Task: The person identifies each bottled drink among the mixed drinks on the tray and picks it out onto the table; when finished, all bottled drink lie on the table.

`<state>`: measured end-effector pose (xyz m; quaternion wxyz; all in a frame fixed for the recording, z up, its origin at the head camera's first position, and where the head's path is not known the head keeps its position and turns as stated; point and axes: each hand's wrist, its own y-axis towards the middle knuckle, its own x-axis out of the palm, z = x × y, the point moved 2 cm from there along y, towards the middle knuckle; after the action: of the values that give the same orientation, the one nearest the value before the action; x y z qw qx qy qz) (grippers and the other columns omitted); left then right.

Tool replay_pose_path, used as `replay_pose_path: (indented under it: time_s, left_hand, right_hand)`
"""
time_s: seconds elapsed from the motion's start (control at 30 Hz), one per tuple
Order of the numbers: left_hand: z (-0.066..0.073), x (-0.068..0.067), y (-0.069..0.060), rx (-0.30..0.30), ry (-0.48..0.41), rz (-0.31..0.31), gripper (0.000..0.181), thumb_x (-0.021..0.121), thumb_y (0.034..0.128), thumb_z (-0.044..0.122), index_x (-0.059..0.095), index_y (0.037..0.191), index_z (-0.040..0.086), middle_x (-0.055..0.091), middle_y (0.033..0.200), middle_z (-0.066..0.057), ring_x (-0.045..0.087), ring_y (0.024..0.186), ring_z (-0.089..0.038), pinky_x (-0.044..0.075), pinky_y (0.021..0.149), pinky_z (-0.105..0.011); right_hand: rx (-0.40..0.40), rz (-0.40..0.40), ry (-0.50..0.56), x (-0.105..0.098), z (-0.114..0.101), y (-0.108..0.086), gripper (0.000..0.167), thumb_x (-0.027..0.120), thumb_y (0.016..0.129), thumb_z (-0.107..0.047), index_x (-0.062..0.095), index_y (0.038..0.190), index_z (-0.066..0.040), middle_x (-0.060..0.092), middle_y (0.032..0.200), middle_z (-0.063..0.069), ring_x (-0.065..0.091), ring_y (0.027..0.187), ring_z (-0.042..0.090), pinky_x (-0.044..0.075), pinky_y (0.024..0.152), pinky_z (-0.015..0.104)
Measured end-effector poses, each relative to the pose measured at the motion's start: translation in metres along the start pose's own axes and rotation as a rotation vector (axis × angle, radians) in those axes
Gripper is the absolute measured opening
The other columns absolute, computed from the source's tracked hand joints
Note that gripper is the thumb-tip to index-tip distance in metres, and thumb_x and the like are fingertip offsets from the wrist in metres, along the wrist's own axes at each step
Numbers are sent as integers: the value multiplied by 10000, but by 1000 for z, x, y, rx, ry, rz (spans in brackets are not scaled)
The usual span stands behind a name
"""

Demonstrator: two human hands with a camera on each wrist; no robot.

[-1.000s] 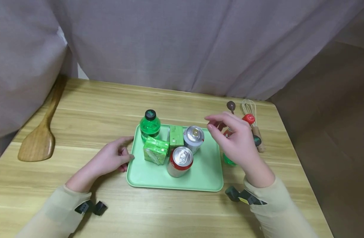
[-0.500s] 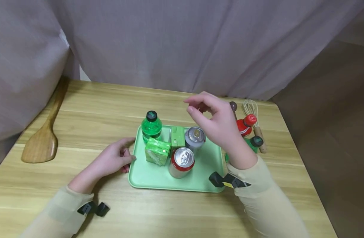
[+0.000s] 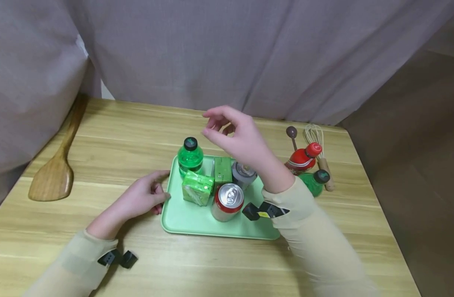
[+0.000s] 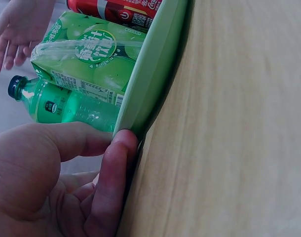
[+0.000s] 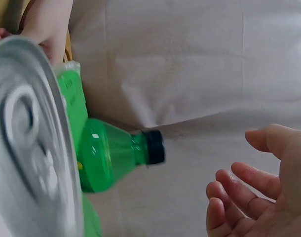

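Note:
At the left side of a light green tray [image 3: 197, 225], my left hand [image 3: 141, 198] holds the rim between thumb and finger; the left wrist view shows its fingertips [image 4: 125, 140] against the edge. My right hand [image 3: 236, 134] is in the air over the tray's back edge, fingers loosely bent and holding nothing. Nearest it stands a green bottle [image 3: 190, 159] with a black cap. Also on the tray are two green juice boxes [image 3: 198, 189] [image 3: 222, 170], a red-and-silver soda can [image 3: 227, 204] and a silver can [image 3: 243, 175], partly hidden by the right forearm.
Right of the tray are a red-capped bottle [image 3: 301, 159] and another green bottle [image 3: 314, 183]. Behind them lie a whisk [image 3: 321, 154] and a brown spoon [image 3: 291, 133]. A wooden spatula [image 3: 54, 179] lies at the left. A grey curtain [image 3: 175, 53] hangs behind the table.
My right hand has moved left, from near the bottles at the right to above the tray's back edge, uncovering those bottles. The left hand stays at the tray's rim.

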<state>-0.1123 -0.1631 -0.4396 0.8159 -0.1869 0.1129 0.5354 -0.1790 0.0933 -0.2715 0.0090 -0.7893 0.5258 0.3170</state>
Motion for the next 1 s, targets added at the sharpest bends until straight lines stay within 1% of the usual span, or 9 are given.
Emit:
replay_pose_path:
  time_s: [0.17, 0.33, 0.43, 0.53, 0.7, 0.8, 0.9, 1.0]
  left_hand:
    - [-1, 0, 0, 1, 0, 1, 747, 692, 939, 28, 321, 1585, -9, 634, 726, -108, 661, 584, -237, 610, 520, -355]
    - [-2, 0, 1, -1, 5, 2, 747, 695, 939, 30, 322, 1585, -6, 634, 722, -105, 661, 579, -237, 609, 519, -358]
    - [-2, 0, 1, -4, 4, 1, 747, 694, 940, 34, 322, 1587, -2, 635, 726, -105, 662, 583, -237, 611, 521, -358]
    - [-3, 1, 1, -5, -1, 2, 746, 693, 941, 35, 323, 1587, 2, 637, 730, -109, 662, 586, -238, 612, 521, -358]
    - [-3, 1, 2, -3, -3, 3, 742, 692, 940, 34, 326, 1584, -2, 636, 729, -111, 661, 584, -237, 610, 518, -356]
    - [-3, 2, 2, -1, -2, 2, 743, 691, 940, 35, 324, 1584, -8, 636, 728, -109, 659, 583, -236, 609, 516, -356]
    - [-3, 2, 2, 0, -3, 3, 745, 692, 938, 34, 323, 1584, -12, 635, 726, -108, 659, 582, -237, 609, 516, -356]
    - [-3, 2, 2, 0, -2, 5, 750, 694, 936, 32, 320, 1584, -15, 634, 725, -107, 660, 581, -238, 610, 516, -356]
  right_hand:
    - [34, -28, 7, 18, 5, 7, 356, 765, 928, -162, 688, 1266, -79, 693, 1046, 60, 637, 929, 159, 563, 805, 322]
    - [87, -10, -3, 33, 10, 10, 370, 788, 914, -184, 694, 1256, -83, 649, 1054, 60, 629, 897, 176, 561, 794, 301]
    - [136, -7, -32, 40, 14, 9, 377, 794, 910, -217, 697, 1257, -106, 617, 1064, 35, 615, 904, 179, 550, 784, 299]
    - [194, -39, -80, 45, 19, 8, 418, 805, 903, -262, 685, 1282, -135, 596, 1105, 27, 591, 942, 188, 535, 794, 310]
    - [269, -126, -160, 50, 26, 5, 507, 829, 881, -326, 658, 1328, -160, 584, 1183, 36, 564, 1003, 201, 527, 807, 331]
    - [285, -157, -178, 53, 31, 5, 519, 834, 880, -330, 659, 1333, -148, 588, 1200, 31, 564, 1013, 205, 532, 814, 339]
    - [294, -172, -189, 55, 34, 5, 521, 839, 877, -325, 662, 1331, -143, 586, 1208, 14, 564, 1025, 215, 537, 819, 342]
    - [307, -183, -194, 57, 36, 4, 504, 842, 875, -316, 670, 1313, -133, 580, 1212, 20, 572, 1058, 258, 538, 829, 351]
